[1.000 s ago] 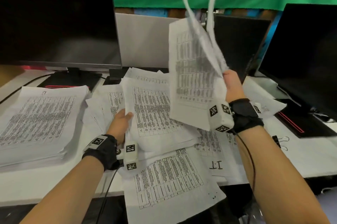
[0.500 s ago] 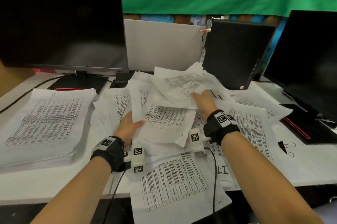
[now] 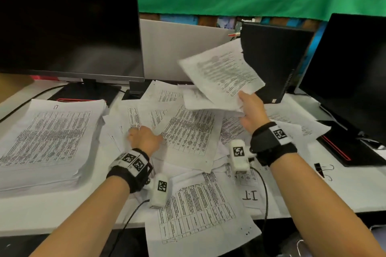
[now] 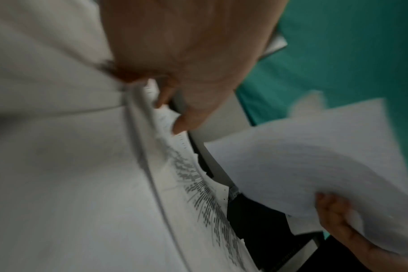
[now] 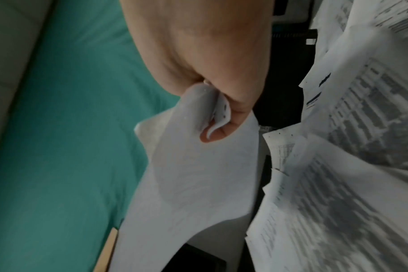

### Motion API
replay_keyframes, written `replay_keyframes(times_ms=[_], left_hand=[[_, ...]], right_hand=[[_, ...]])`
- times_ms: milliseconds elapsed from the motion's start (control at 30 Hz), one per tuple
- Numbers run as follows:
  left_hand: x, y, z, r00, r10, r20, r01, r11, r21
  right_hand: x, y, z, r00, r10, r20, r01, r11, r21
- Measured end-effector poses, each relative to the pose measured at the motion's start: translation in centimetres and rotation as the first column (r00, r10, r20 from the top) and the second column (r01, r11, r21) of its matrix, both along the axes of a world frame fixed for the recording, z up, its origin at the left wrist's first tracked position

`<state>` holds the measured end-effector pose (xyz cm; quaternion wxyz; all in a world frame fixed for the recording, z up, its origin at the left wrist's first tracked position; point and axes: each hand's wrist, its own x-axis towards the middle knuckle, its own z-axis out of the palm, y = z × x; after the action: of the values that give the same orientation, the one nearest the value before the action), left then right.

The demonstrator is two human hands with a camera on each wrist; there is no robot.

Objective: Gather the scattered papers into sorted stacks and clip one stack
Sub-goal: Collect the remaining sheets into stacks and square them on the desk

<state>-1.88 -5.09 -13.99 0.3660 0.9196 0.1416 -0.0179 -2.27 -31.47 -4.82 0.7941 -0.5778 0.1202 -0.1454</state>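
Note:
Loose printed papers (image 3: 188, 131) lie scattered across the middle of the white desk (image 3: 355, 192). A thick squared stack (image 3: 48, 135) sits at the left. My right hand (image 3: 248, 108) grips a few sheets (image 3: 221, 72) by their corner and holds them tilted above the pile; in the right wrist view the thumb (image 5: 219, 132) pinches the curled corner of those sheets (image 5: 198, 174). My left hand (image 3: 144, 137) rests on the pile with fingers curled, and the left wrist view shows its fingertips (image 4: 175, 127) pinching a paper edge (image 4: 161, 117). A black binder clip (image 3: 319, 170) lies on the desk at the right.
A dark monitor (image 3: 66, 27) stands behind the stack, a second monitor (image 3: 351, 68) at the right, and a black computer case (image 3: 275, 58) between them behind the lifted sheets. One sheet (image 3: 198, 215) overhangs the desk's front edge. Wrist-camera cables hang below both arms.
My right hand came down from high up onto the pile, then rose again to the right with a few sheets. My left hand shifted slightly left on the papers.

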Motion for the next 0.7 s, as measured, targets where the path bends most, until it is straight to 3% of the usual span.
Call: replay_keyframes(times_ms=[33, 100, 233, 333, 467, 567, 700], left_hand=[[-0.2, -0.2, 0.9, 0.998, -0.007, -0.066, 0.016, 0.99, 0.139], [-0.1, -0.2, 1.8, 0.985, -0.052, -0.164, 0.101, 0.945, 0.311], [0.9, 0.1, 2.1, 0.966, -0.16, -0.203, 0.234, 0.873, 0.428], [1.0, 0.1, 2.5, 0.973, -0.16, -0.164, 0.199, 0.945, 0.259], [0.3, 0.5, 2.8, 0.994, -0.086, 0.063, 0.088, 0.996, -0.029], [-1.8, 0.8, 2.0, 0.995, -0.079, 0.065, 0.093, 0.963, -0.253], [-3.5, 0.8, 1.0, 0.972, -0.234, -0.034, 0.216, 0.939, -0.267]], right_hand=[[-0.1, 0.4, -0.5, 0.999, 0.002, -0.044, -0.004, 0.999, -0.036], [-0.3, 1.1, -0.8, 0.997, 0.039, -0.069, -0.037, 0.999, 0.034], [-0.2, 1.2, -0.6, 0.994, 0.094, -0.056, -0.082, 0.978, 0.19], [-0.6, 1.9, 0.4, 0.994, 0.111, 0.013, -0.111, 0.962, 0.25], [-1.2, 2.2, 0.9, 0.986, 0.156, 0.057, -0.165, 0.959, 0.233], [-1.6, 2.5, -0.4, 0.969, 0.244, -0.041, -0.236, 0.961, 0.143], [-1.6, 3.0, -3.7, 0.911, 0.297, -0.285, -0.317, 0.948, -0.027]])
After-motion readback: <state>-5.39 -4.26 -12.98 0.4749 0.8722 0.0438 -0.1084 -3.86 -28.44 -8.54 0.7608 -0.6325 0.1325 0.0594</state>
